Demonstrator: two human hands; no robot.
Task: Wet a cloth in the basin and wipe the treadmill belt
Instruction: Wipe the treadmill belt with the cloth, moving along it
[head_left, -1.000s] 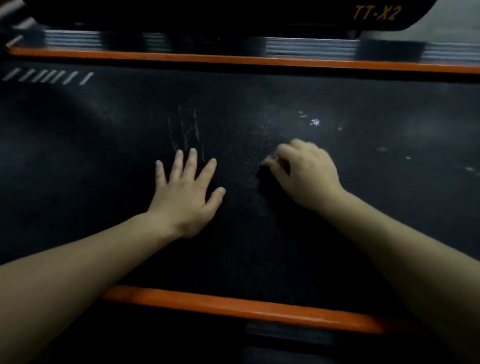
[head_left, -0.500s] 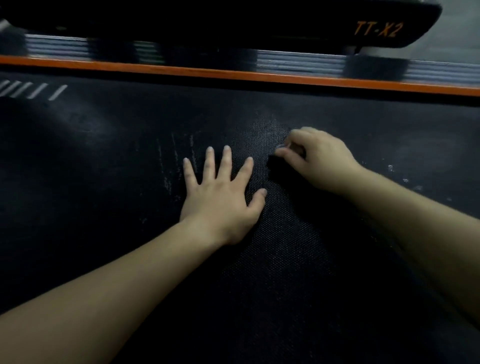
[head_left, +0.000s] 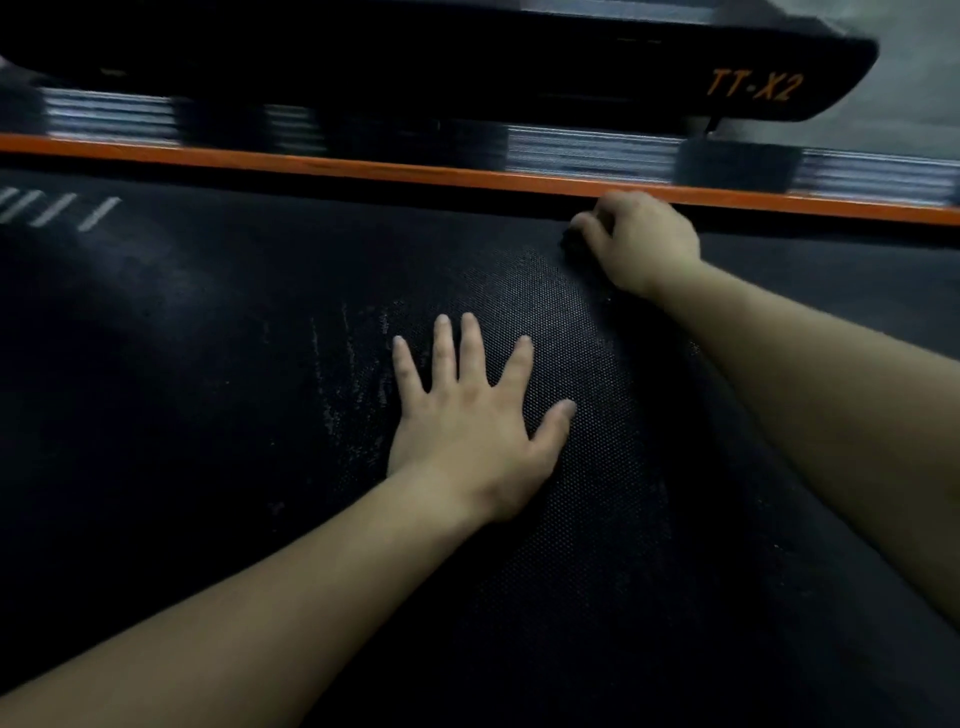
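The black textured treadmill belt (head_left: 208, 467) fills most of the view. My left hand (head_left: 467, 421) lies flat on it near the middle, fingers spread. My right hand (head_left: 641, 241) is curled over a dark cloth (head_left: 571, 244) at the belt's far edge, right against the orange side rail (head_left: 363, 169). Only a small dark bit of the cloth shows beside my fingers; the rest is hidden under the hand. Pale dusty streaks (head_left: 337, 384) mark the belt just left of my left hand.
Beyond the orange rail runs a ribbed grey footboard (head_left: 587, 153), and above it a black housing marked TT-X2 (head_left: 750, 85). White slanted stripes (head_left: 62, 210) are printed on the belt at the far left. No basin is in view.
My right hand has slid the cloth away from me across the belt to the far orange rail. My left hand has stayed flat on the belt, and my view has shifted forward.
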